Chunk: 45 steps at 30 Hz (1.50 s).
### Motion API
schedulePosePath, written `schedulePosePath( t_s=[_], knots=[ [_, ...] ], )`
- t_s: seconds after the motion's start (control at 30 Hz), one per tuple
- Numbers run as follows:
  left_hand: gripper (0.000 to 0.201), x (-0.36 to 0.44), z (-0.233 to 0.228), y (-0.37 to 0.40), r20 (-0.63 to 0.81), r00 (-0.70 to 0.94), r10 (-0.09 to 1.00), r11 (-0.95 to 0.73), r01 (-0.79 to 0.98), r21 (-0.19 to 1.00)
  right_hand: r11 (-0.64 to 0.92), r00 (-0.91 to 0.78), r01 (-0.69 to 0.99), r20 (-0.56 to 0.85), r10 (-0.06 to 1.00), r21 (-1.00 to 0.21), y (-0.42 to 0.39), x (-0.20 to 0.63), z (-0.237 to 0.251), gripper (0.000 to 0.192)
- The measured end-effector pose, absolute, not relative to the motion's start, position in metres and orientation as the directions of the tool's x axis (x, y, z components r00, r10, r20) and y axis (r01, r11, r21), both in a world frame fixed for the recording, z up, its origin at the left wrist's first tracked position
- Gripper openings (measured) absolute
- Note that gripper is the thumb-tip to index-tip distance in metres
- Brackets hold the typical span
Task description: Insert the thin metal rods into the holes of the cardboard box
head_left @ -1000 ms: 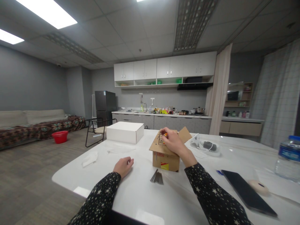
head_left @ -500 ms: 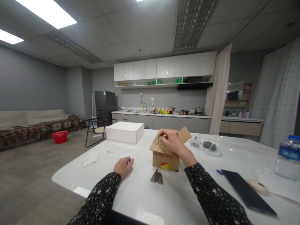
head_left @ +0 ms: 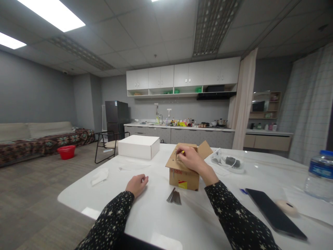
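Observation:
My right hand [head_left: 191,159] is over a small brown cardboard box [head_left: 177,177]. Its thumb and fingers pinch a thin nail [head_left: 177,157] held upright at the box's top flap [head_left: 171,161]. A bit of yellow shows between the fingers; I cannot tell what it belongs to. Below the flap's front edge, a thin metal shank [head_left: 173,173] hangs against the box front. Several loose nails [head_left: 174,197] lie in a bunch on the table before the box. My left hand [head_left: 137,185] rests on the table to the left, fingers curled in and holding nothing.
A white box [head_left: 139,146] stands behind on the white table [head_left: 156,215]. To the right are a white dish with a cable [head_left: 232,164], a black phone [head_left: 274,212], a beige rounded object [head_left: 286,207] and a water bottle [head_left: 320,177]. Crumpled tissue [head_left: 100,177] lies at left.
My right hand has shifted very slightly at the box top, still pinching the nail. My left hand and the loose nails have not moved.

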<state>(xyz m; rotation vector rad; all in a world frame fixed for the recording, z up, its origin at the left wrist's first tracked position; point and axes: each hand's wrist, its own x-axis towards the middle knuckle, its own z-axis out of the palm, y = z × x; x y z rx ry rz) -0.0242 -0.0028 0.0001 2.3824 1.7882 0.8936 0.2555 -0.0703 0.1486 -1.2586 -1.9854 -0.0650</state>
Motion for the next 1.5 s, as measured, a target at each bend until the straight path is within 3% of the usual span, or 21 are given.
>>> schedulePosePath(
  t_s=[1.17, 1.5],
  knots=[
    [0.038, -0.0235, 0.0008, -0.0037, 0.429, 0.18, 0.885, -0.352, 0.862, 0.365, 0.487, -0.301, 0.801, 0.47, 0.83, -0.347, -0.0674, 0.2581, 0.1428, 0.019],
    [0.037, -0.0236, 0.0015, -0.0041, 0.422, 0.179, 0.889, -0.343, 0.871, 0.353, 0.479, -0.284, 0.811, 0.492, 0.823, -0.334, -0.0693, 0.2575, 0.146, 0.019]
  ],
)
